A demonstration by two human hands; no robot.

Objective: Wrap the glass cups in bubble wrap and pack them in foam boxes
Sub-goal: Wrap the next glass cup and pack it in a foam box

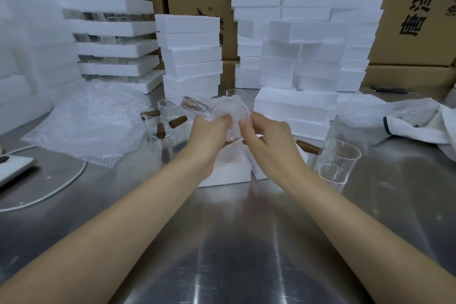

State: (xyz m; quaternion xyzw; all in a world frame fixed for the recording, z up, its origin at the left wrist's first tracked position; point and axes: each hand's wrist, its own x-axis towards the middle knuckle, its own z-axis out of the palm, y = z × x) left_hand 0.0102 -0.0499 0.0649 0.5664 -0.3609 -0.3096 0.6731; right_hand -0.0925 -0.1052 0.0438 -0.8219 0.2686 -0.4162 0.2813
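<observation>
Over on the steel table's point(222, 242) left lies loose bubble wrap point(84, 121), then a cluster of bare cups point(159, 122), then I see the left hand point(209, 134) and right hand point(269, 138) both gripping 1 bubble-wrapped cup point(228, 112) above an open foam box point(225, 173), with 1 lone cup point(338, 163) standing rightmost.

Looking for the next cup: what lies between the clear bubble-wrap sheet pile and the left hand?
Head view: several unwrapped clear glass cups with brown wooden handles stand there.
</observation>
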